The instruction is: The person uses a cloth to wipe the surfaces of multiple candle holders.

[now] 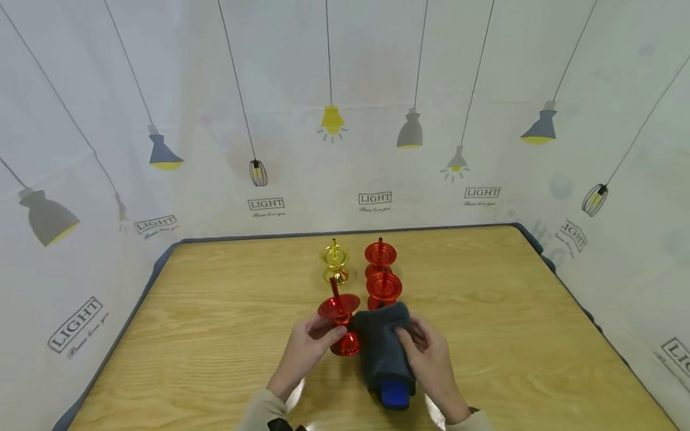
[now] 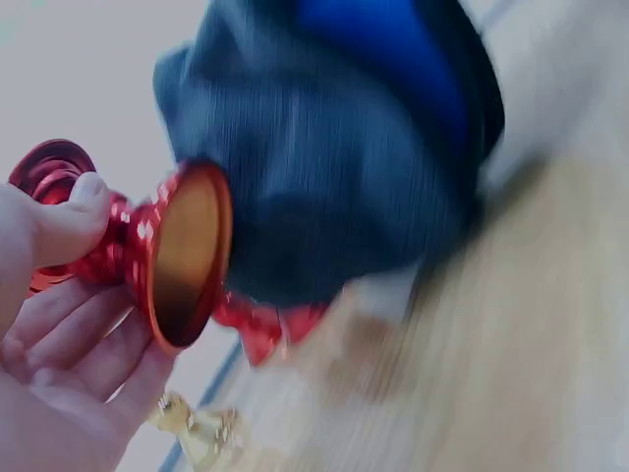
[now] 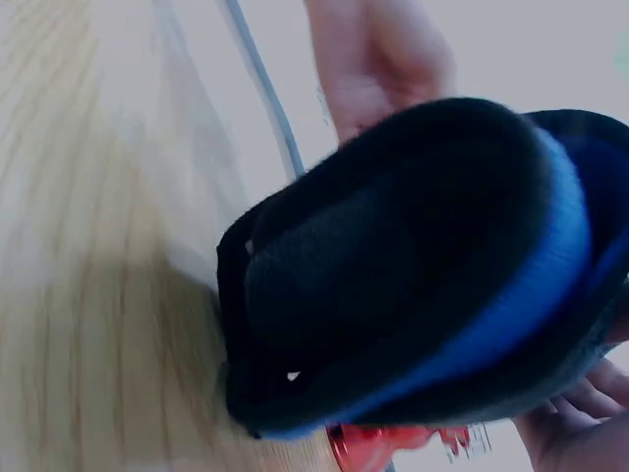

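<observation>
In the head view my left hand (image 1: 309,350) holds a shiny red metal candle holder (image 1: 347,343) by its narrow waist, slightly tilted. It has a wide dish, an upright stem and a flared foot. The left wrist view shows the hollow gold-coloured underside (image 2: 192,258) of that foot. Beside it my right hand (image 1: 431,359) grips a dark grey-blue cloth (image 1: 381,347), thumb on the near side and fingers partly hidden. The cloth is bunched into a thick fold, with bright blue (image 1: 395,393) showing at its lower end. Cloth and candle holder sit very close; whether they touch is unclear.
Behind the hands stand a gold candle holder (image 1: 335,263) and two red ones, a far one (image 1: 380,254) and a nearer one (image 1: 384,287) partly covered by the cloth. The wooden table (image 1: 215,323) is enclosed by a lamp-printed white sheet (image 1: 302,72).
</observation>
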Tool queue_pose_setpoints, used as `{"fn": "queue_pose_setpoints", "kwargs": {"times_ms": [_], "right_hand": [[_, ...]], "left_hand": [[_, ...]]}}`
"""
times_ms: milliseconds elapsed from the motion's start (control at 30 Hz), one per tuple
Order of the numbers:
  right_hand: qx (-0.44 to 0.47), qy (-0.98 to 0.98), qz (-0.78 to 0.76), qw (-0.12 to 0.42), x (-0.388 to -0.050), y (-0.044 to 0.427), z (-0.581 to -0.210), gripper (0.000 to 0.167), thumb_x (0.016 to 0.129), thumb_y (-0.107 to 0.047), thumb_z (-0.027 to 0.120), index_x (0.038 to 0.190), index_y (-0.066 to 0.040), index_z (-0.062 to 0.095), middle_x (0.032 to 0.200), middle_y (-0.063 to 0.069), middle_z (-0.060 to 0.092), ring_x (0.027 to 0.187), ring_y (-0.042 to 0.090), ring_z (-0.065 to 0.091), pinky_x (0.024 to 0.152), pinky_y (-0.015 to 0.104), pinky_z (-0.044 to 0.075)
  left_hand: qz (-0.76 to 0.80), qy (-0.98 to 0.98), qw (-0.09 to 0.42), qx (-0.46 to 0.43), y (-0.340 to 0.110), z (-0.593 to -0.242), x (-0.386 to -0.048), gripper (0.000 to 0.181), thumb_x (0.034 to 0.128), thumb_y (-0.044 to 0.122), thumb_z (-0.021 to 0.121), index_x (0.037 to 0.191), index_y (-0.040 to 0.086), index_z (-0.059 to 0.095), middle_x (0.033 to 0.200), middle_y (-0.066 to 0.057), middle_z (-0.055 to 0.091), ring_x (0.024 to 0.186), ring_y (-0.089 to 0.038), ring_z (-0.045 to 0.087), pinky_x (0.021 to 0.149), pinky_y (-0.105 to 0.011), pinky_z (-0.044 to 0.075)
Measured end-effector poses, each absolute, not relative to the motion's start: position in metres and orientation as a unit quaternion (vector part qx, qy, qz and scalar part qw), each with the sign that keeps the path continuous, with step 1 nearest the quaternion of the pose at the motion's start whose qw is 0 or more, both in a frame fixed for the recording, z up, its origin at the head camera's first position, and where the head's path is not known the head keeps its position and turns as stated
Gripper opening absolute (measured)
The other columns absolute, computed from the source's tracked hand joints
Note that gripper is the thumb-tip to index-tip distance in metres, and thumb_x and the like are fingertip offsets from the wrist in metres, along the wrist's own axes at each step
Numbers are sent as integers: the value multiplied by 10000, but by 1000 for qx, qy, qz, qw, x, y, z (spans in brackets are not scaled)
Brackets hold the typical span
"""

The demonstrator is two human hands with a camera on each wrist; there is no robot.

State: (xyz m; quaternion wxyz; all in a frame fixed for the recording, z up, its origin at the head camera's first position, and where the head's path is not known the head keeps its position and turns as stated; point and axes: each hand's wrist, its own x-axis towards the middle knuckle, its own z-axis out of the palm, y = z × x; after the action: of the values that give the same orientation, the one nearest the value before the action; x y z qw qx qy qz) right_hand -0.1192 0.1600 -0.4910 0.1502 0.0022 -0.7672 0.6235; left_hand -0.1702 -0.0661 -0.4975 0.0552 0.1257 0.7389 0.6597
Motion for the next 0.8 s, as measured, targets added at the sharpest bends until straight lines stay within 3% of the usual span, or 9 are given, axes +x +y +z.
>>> {"fn": "queue_pose_setpoints", "kwargs": {"times_ms": [267, 800], "right_hand": [[-58, -775, 615, 128, -111, 190, -480, 279, 972, -134, 693, 1235, -42, 679, 1170, 141, 735, 997, 20, 683, 858, 166, 541], [-115, -763, 629, 100, -102, 213, -478, 278, 963, -125, 702, 1225, -39, 674, 1186, 139, 724, 992, 32, 682, 858, 173, 541]], "left_hand": [[607, 790, -35, 75, -65, -517, -219, 439, 803, 114, 865, 1219, 83, 725, 1137, -115, 758, 992, -216, 730, 843, -239, 560], [608, 792, -23, 42, -58, -546, -244, 504, 800, 60, 857, 1268, 23, 676, 1175, -178, 737, 1028, -262, 731, 817, -174, 543]]}}
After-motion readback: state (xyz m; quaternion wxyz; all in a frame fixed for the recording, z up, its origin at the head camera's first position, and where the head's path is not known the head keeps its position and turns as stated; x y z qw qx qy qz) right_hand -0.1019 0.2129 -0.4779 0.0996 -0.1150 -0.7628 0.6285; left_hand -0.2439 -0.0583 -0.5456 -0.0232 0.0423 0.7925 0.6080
